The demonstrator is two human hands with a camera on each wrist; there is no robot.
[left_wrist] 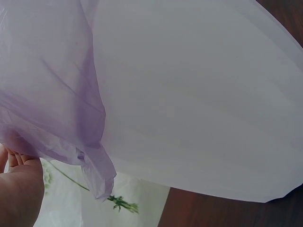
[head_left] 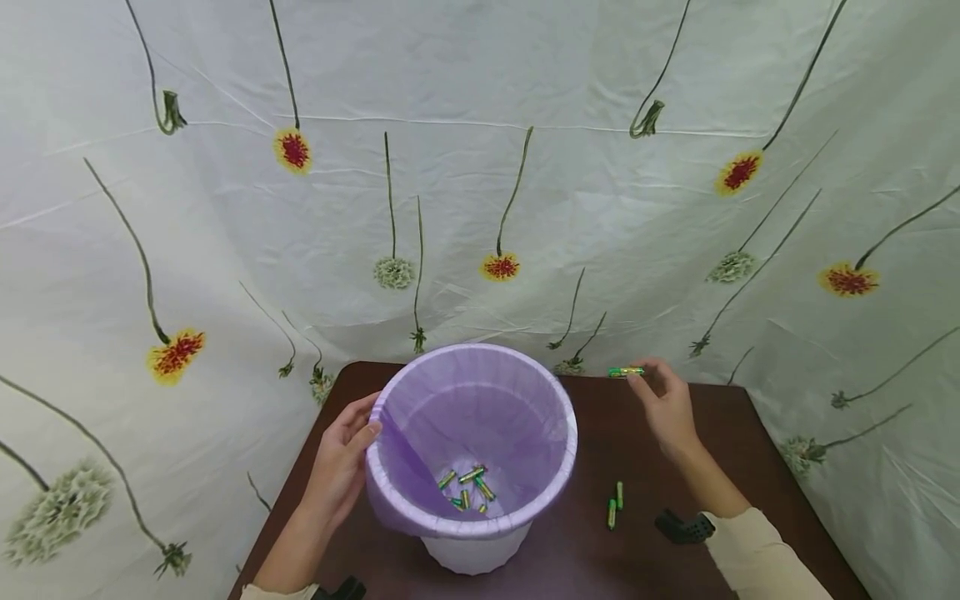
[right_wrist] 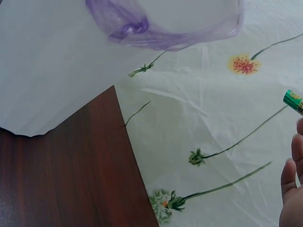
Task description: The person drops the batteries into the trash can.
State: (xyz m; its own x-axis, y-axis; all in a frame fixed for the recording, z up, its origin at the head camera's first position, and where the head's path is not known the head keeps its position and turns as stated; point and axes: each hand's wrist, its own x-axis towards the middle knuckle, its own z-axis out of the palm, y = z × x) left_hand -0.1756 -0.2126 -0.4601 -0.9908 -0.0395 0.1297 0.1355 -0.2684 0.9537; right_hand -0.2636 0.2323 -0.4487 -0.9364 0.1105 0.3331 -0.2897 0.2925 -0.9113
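Note:
A white waste bin (head_left: 474, 552) stands on the table, lined with a purple plastic bag (head_left: 480, 396) folded over its rim. My left hand (head_left: 337, 462) grips the rim at the left, thumb on top and fingers outside; in the left wrist view the fingers are partly hidden by the bag. Several green and gold batteries (head_left: 485, 489) lie at the bottom of the lined bin. Right of the bin, my right hand (head_left: 671, 417) pinches a green battery (right_wrist: 292, 100) by its end, raised near the table's back edge. Two batteries (head_left: 612, 515) lie on the table below that hand.
The dark brown wooden table (head_left: 577, 575) has its far edge against a pale hanging cloth (head_left: 465, 183) printed with flowers. More of this cloth hangs at both sides. A black wrist strap (head_left: 684, 527) sits on the right forearm.

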